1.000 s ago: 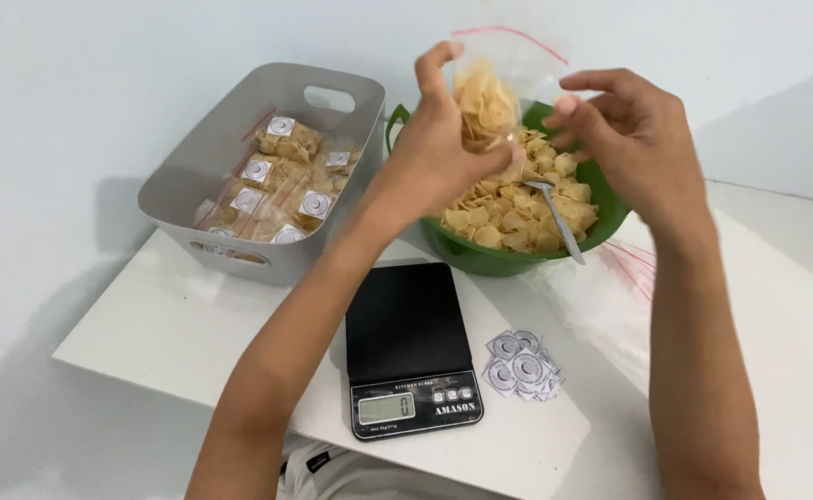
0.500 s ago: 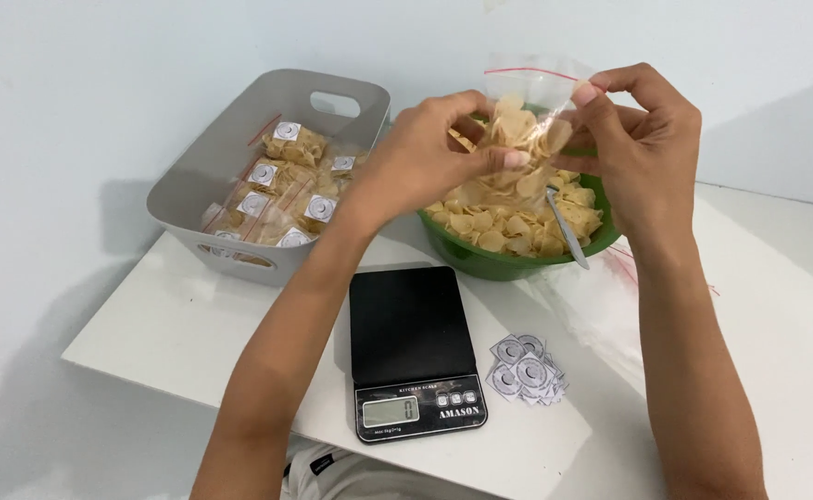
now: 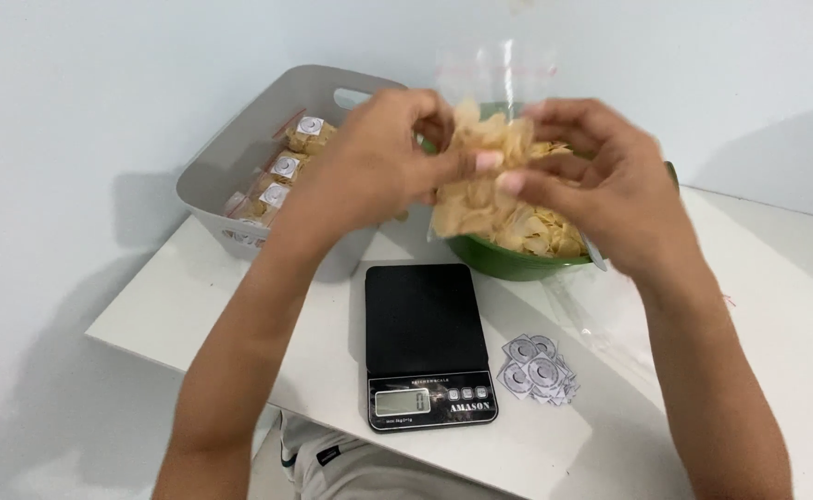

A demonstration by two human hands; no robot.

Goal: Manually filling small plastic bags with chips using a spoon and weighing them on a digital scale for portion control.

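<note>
A clear plastic bag [image 3: 491, 139] full of pale yellow chips is held up between both hands, above the green bowl [image 3: 508, 259]. The bag is pinched on one side by the left hand [image 3: 378, 167] and on the other side by the right hand [image 3: 601, 185], with the fingers curled tight around it. The top of the bag sticks up above the fingers, and it looks blurry. More chips are seen in the green bowl behind the hands.

A black kitchen scale [image 3: 428, 344] is set on the white table [image 3: 212, 315], just in front of the bowl. A small pile of round stickers [image 3: 536, 370] is laid beside the scale. A grey basket [image 3: 267, 139] is placed to the left, with filled little bags [image 3: 286, 171] inside it.
</note>
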